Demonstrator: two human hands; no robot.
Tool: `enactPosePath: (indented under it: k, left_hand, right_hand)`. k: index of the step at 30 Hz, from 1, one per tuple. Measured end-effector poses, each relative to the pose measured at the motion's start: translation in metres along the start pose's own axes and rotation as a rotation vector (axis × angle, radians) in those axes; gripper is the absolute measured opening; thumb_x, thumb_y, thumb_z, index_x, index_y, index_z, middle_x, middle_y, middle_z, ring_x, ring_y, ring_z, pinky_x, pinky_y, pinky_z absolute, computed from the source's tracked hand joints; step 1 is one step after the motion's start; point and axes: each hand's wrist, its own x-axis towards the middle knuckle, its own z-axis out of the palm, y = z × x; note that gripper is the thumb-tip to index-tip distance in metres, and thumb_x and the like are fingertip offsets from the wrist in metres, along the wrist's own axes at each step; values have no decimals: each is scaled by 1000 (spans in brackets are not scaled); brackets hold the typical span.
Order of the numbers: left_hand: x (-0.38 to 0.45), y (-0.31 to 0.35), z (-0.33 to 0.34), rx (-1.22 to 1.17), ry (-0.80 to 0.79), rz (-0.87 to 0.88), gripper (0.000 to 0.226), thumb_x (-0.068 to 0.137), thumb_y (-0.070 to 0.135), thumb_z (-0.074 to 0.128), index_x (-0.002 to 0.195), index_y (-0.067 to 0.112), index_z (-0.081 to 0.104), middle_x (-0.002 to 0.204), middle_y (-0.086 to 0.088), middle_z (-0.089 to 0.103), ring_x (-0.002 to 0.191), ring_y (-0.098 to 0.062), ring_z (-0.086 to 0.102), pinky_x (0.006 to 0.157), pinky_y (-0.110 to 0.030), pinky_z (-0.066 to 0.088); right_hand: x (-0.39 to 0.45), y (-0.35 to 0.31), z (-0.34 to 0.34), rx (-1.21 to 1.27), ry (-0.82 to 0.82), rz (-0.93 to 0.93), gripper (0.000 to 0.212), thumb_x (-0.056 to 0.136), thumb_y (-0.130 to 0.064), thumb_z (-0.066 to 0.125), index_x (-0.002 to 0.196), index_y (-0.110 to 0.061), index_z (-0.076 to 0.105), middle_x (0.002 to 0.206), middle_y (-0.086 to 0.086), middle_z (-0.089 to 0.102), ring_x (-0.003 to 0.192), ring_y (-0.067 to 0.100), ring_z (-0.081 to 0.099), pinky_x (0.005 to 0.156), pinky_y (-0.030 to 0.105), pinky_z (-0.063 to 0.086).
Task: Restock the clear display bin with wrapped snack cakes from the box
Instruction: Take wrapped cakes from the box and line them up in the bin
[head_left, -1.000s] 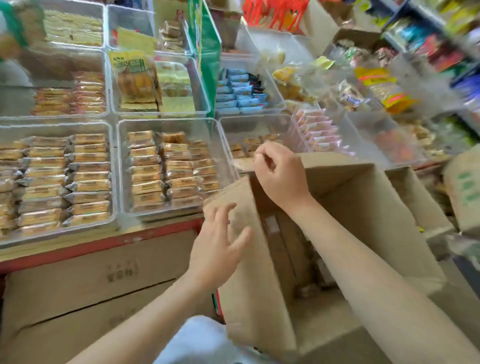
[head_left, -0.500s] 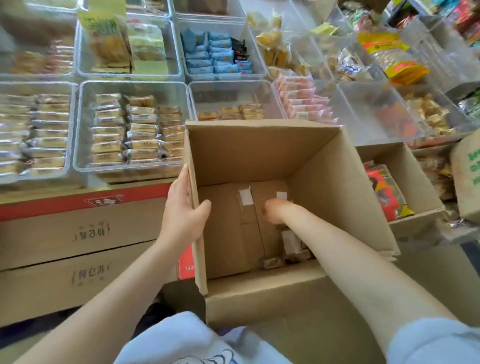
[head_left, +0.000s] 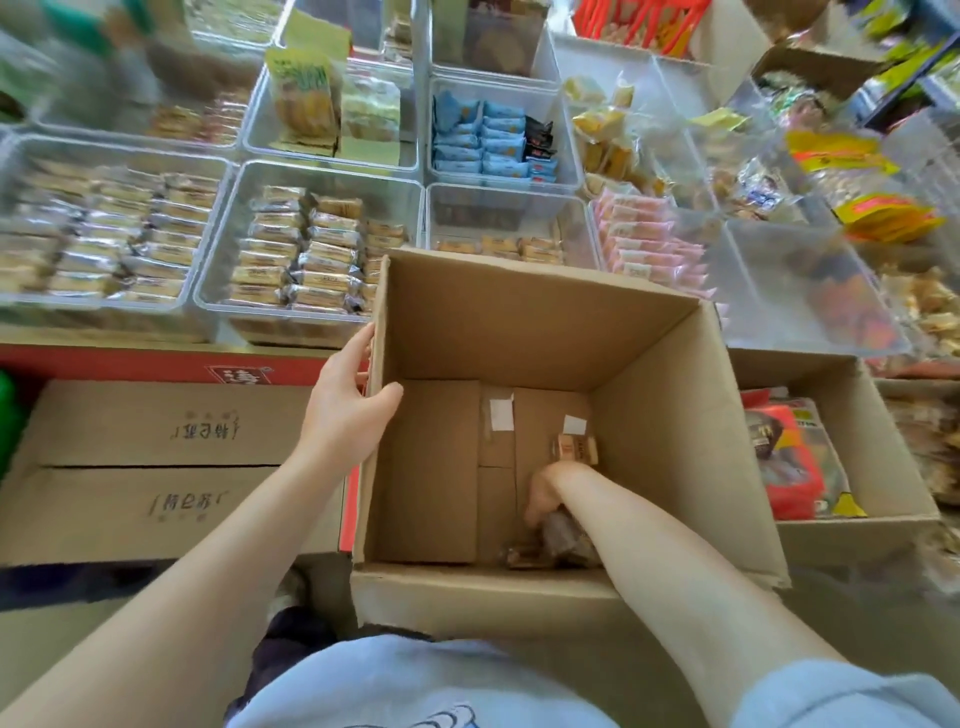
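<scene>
Snack cakes: a few wrapped pieces lie at the bottom of the open cardboard box, toward its right and near side; one tan-wrapped piece sits just beyond your wrist, others lie under and beside your forearm.

Your right hand is down on the box floor, fingers curled round a dark wrapped cake (the grip is partly hidden by your wrist).

Your left hand grips the box's left wall at the rim, thumb inside, fingers along the outside.

Clear display bin: directly behind the box's far wall, nearly bare, with a single row of tan wrapped cakes along its front edge.

Left of it, a clear bin holds rows of similar wrapped cakes. Blue packets fill the bin behind; pink packets lie to the right.

A second open carton with red packaging stands just right of the box. Closed printed cartons lie at left, below the bins.
</scene>
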Motion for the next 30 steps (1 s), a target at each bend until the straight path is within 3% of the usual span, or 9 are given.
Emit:
enactPosePath:
  k: [4,7,12,14,17,20,23,26,30]
  left_hand:
    - [2,-3,-1,33,10,16,67,96,20,66,153,40,37,143,4,51,123,-18,54,102,-46,53]
    - [2,-6,-2,89,15,54,66,94,23,68,153,35,39,146,1,48,128,-20,52,106,-49,50]
    - [9,1,-28,203,-92,301,101,76,61,80,157,39,24,165,15,13,152,-14,14,123,-51,25]
    - [17,16,-45,211,-136,474,112,66,73,76,157,46,15,164,28,2,154,-9,9,123,-51,24]
    - [40,38,-72,163,-112,618,112,67,58,85,155,43,18,156,29,17,142,12,17,117,-19,22]
    - [77,41,-105,150,26,656,88,70,38,91,144,26,45,132,13,50,116,3,40,95,-18,36]
    - [123,23,-138,325,122,638,84,67,38,92,138,16,53,125,-2,61,113,-15,48,95,-34,43]
    - [166,-4,-163,479,114,655,85,69,49,82,139,10,53,127,-11,61,118,-33,53,100,-47,43]
    - [219,-47,-179,442,-102,454,109,71,75,68,158,20,31,164,-7,28,148,-26,28,117,-47,32]
  right_hand:
    - [-23,-13,-29,868,150,-338,40,97,-34,51,129,-11,53,113,12,62,93,25,61,90,42,53]
    - [-67,-28,-63,1479,41,-661,41,80,-27,55,116,-10,45,98,13,49,86,25,55,81,39,49]
    - [-141,-60,-107,1368,43,-1042,68,88,-29,50,149,-7,33,132,31,46,130,37,48,98,36,47]
    - [-162,-80,-125,1312,26,-1196,55,93,-26,48,143,-5,41,124,20,53,120,31,51,100,37,44]
    - [-184,-118,-151,1237,18,-1313,32,98,-23,50,125,-7,50,110,13,51,100,22,50,89,32,43]
    - [-189,-157,-174,1265,107,-1251,24,101,-23,49,118,-7,55,103,11,57,93,20,57,84,31,49]
    - [-179,-197,-195,1195,355,-1006,35,99,-29,55,129,-11,53,113,14,67,101,27,68,87,39,56]
    - [-163,-239,-210,812,720,-661,27,98,-34,59,123,-23,61,107,1,72,94,16,70,73,28,57]
    - [-133,-268,-235,748,874,-477,20,94,-33,60,112,-23,61,95,-4,69,81,14,68,70,31,59]
